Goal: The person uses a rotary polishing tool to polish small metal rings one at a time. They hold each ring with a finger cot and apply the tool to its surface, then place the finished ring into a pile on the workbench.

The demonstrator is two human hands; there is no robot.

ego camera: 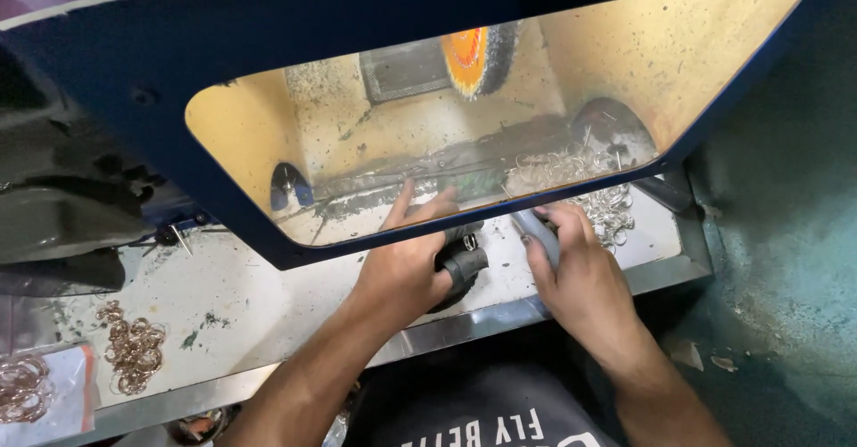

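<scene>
- The left hand (406, 264) is seen on the white, dust-speckled work surface (232, 309) of a polishing booth, its fingers curled around a black, padded, roll-like object (464, 264); the fingertips are partly hidden behind the blue frame (295, 255) of the tinted transparent guard.
- The right hand (576, 273) is closed around a grey, elongated, handle-like tool (540, 233), whose long axis runs from near right to far left; what the tool is cannot be made out.
- The black object lies between the two hands, touching the left palm and just left of the right fingers, so the left hand is the nearer one.
- A heap of small silver metal rings (598, 201) is found just beyond the right hand, far right on the surface.
- An orange and yellow polishing wheel (478, 58) is visible at the far side through the guard, well apart from both hands.
- Copper-coloured rings (132, 347) lie at near left, with more in a clear bag (40, 393) cut off by the picture edge.
</scene>
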